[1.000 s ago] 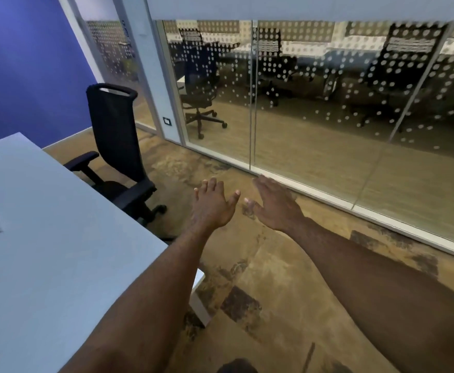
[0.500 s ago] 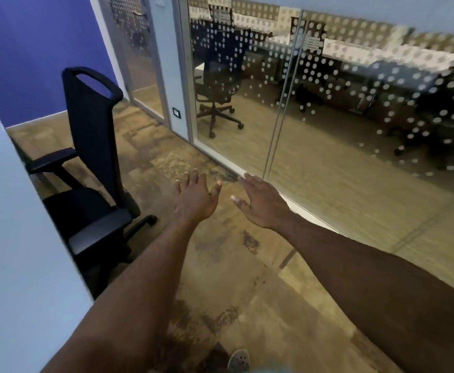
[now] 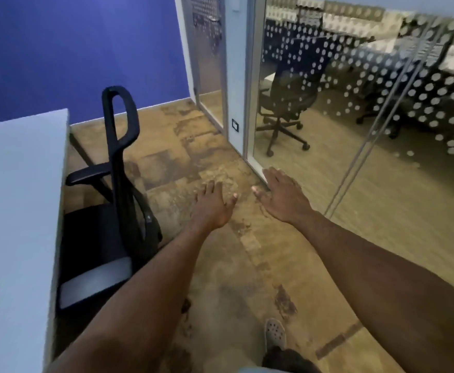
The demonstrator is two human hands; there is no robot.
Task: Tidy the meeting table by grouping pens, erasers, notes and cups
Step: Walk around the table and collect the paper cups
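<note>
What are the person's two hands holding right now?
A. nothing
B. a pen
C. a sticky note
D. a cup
A: the left hand and the right hand are both stretched out in the air over the floor with straight fingers and nothing in them.

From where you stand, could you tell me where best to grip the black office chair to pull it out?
Probably grip the loop atop the black office chair's backrest from the aisle side: it is open, upright, and faces both empty hands.
</note>
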